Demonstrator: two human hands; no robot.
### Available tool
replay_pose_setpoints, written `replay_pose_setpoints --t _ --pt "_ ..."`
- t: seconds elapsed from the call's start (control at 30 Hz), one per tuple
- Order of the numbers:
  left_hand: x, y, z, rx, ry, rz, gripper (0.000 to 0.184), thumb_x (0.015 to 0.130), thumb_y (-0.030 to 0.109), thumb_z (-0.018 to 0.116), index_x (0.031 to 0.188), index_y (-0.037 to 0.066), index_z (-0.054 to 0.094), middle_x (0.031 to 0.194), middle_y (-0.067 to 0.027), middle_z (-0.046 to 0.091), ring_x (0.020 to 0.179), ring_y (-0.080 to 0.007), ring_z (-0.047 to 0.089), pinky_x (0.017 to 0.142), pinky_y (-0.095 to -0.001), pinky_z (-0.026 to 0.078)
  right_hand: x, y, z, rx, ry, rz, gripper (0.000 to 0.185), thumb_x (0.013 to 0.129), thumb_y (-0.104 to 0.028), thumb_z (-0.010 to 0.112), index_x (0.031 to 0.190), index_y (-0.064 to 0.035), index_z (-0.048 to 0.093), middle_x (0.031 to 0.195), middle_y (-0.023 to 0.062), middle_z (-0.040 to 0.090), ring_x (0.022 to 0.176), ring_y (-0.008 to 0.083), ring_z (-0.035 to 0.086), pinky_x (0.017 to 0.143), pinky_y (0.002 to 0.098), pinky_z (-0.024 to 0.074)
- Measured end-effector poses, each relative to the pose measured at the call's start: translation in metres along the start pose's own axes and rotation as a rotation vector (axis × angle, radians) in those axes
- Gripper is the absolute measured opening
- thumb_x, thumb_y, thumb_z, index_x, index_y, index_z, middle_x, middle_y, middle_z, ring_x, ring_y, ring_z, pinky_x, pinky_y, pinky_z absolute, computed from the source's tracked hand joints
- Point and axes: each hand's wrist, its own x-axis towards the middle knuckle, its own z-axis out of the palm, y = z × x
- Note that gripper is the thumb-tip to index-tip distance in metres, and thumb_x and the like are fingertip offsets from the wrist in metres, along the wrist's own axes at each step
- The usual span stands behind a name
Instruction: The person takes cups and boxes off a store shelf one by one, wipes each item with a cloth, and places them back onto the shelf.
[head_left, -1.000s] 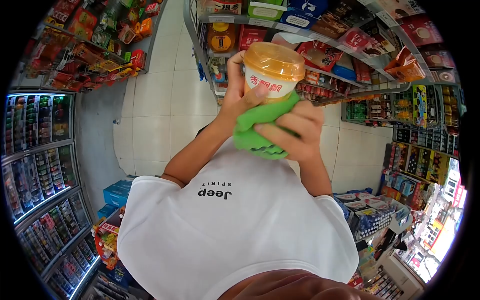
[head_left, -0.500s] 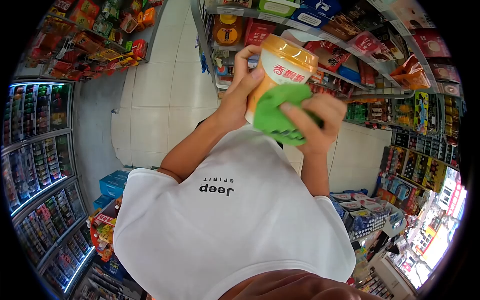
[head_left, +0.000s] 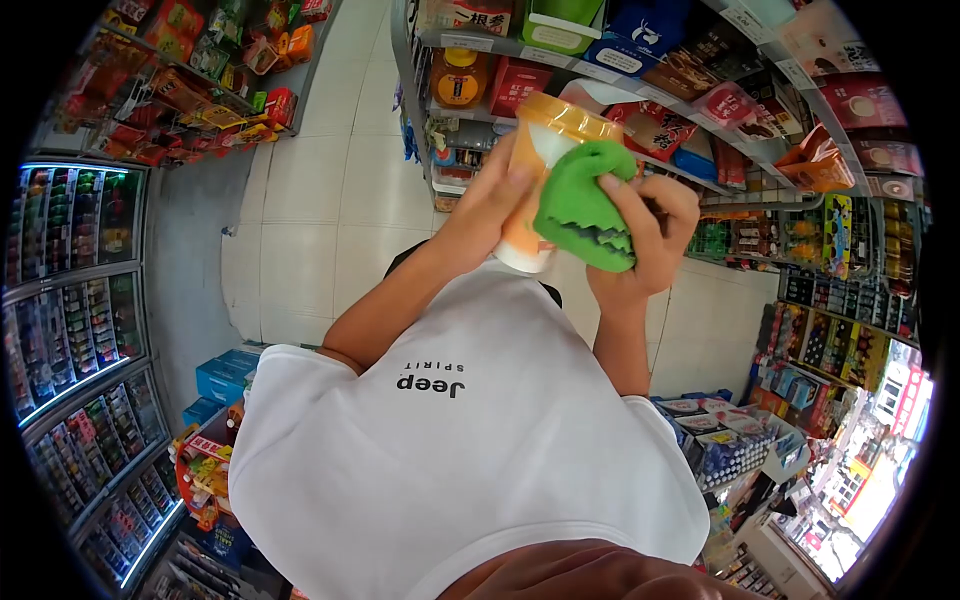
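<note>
My left hand (head_left: 485, 205) is wrapped round the side of an orange and white paper drink cup (head_left: 522, 232) with a shiny orange lid (head_left: 570, 115). The cup stands slightly tilted in front of my chest. In my right hand (head_left: 655, 235) is a folded green cloth (head_left: 585, 205) with a dark zigzag pattern along its lower edge. The cloth lies against the right side of the cup and hides much of its printed front. My right fingers are bent over the cloth.
Shop shelves (head_left: 600, 75) with boxes, bags and a honey jar (head_left: 460, 78) stand right behind the cup. Snack racks (head_left: 200, 90) are at upper left, lit drink coolers (head_left: 80, 330) at left. Stacked cartons (head_left: 720, 430) sit at lower right, blue boxes (head_left: 226, 373) at lower left.
The cup has come slightly down toward my chest and turned, so its printed lettering no longer shows. The green cloth has moved to the right along the cup with my right hand.
</note>
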Motion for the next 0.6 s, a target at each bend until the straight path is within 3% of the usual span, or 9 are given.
replay_pose_setpoints --t 0.07,0.1,0.2,0.33,0.47,0.6 --pt "0.005 0.004 -0.001 -0.201 -0.003 -0.077 0.06 0.112 0.048 0.034 0.155 0.006 0.035 0.145 -0.0135 0.054 0.129 -0.0176 0.057 0.105 -0.0333 0.05 -0.004 -0.001 0.0 -0.016 -0.048 -0.062 0.051 0.062 -0.021 0.088 0.111 -0.0127 0.078 0.104 0.0044 0.058 0.095 0.0246 0.055 0.08 0.0384 0.0451" --pt "0.008 0.003 -0.003 -0.133 0.009 -0.092 0.064 0.112 0.053 0.02 0.155 0.009 0.036 0.145 -0.0134 0.055 0.13 -0.018 0.057 0.106 -0.0334 0.05 -0.005 -0.003 -0.001 -0.003 -0.068 -0.027 0.05 0.061 -0.02 0.088 0.11 -0.0138 0.079 0.103 0.0037 0.057 0.094 0.0238 0.055 0.082 0.04 0.045" --pt "0.003 0.004 -0.009 -0.069 0.049 -0.156 0.069 0.111 0.055 0.025 0.154 0.004 0.039 0.148 -0.0169 0.054 0.133 -0.0259 0.057 0.112 -0.0419 0.048 -0.018 -0.012 -0.002 0.123 -0.192 -0.052 0.048 0.059 -0.019 0.086 0.107 -0.0154 0.08 0.1 0.0026 0.056 0.093 0.023 0.055 0.079 0.0381 0.0456" --pt "0.007 -0.004 -0.011 -0.05 0.055 -0.102 0.067 0.111 0.055 0.03 0.151 0.002 0.042 0.143 -0.0163 0.058 0.13 -0.0251 0.059 0.11 -0.0396 0.048 -0.026 -0.006 0.0 0.069 -0.26 -0.299 0.047 0.056 -0.02 0.083 0.102 -0.016 0.081 0.098 0.0019 0.056 0.09 0.0213 0.054 0.072 0.0348 0.0459" --pt "0.0 0.002 -0.004 0.068 0.005 -0.115 0.064 0.11 0.053 0.036 0.148 0.002 0.045 0.137 -0.0145 0.061 0.124 -0.0215 0.061 0.105 -0.0351 0.05 0.0 -0.004 0.0 -0.041 0.036 0.123 0.034 0.068 -0.018 0.08 0.102 -0.0137 0.081 0.098 0.0042 0.055 0.088 0.0239 0.055 0.077 0.0371 0.048" --pt "0.001 0.006 0.001 0.038 0.061 -0.114 0.066 0.108 0.054 0.046 0.148 0.001 0.045 0.13 -0.0078 0.062 0.115 -0.0135 0.061 0.1 -0.0297 0.049 -0.013 -0.011 -0.011 0.008 -0.109 -0.039 0.041 0.065 -0.016 0.081 0.106 -0.0117 0.08 0.098 0.0049 0.055 0.089 0.0229 0.055 0.076 0.0357 0.0478"
